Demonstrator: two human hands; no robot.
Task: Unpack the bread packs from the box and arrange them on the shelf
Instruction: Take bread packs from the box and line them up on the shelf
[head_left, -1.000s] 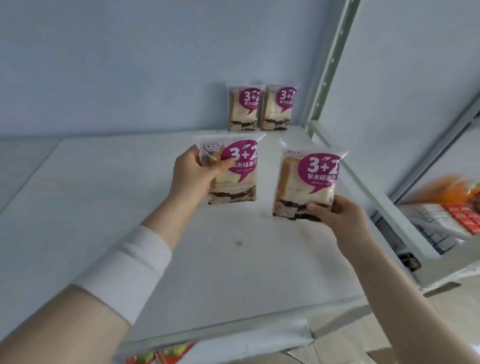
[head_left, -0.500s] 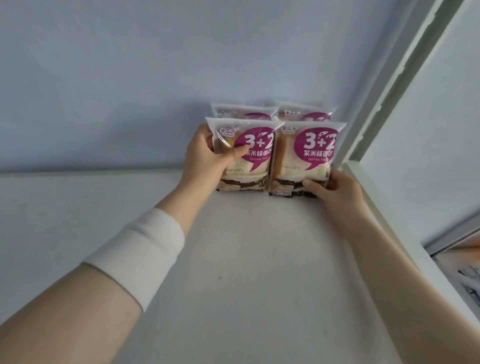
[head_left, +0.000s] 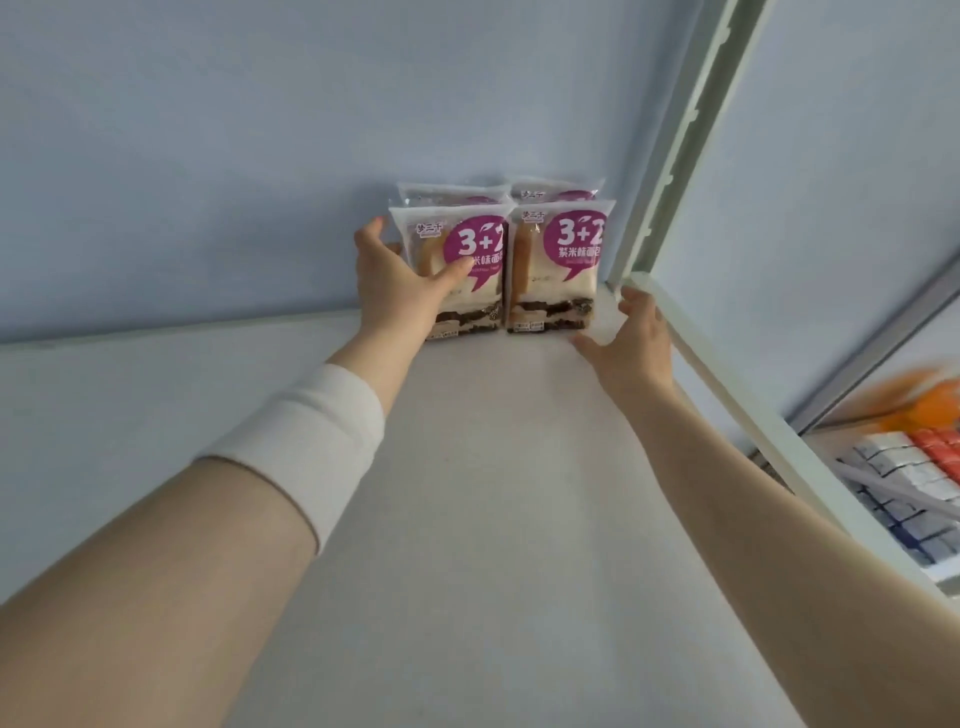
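Observation:
Two bread packs with purple "3+2" labels stand upright side by side at the back right corner of the white shelf (head_left: 467, 519). My left hand (head_left: 397, 283) grips the left front pack (head_left: 467, 249) by its left edge, thumb across its face. The right front pack (head_left: 558, 260) stands free on the shelf. My right hand (head_left: 631, 340) hovers just right of it with fingers spread, holding nothing. Behind them, the tops of two more packs (head_left: 556, 191) show against the wall.
A white slotted upright post (head_left: 670, 156) and the shelf's right side rail (head_left: 727, 395) bound the corner. Lower right, another shelf holds boxed goods (head_left: 909, 483) and something orange. A pale blue wall closes the back.
Both packs went from mid-shelf to the back corner, in front of the two earlier packs. My right hand has let go of the right pack and drawn back; my left still holds its pack.

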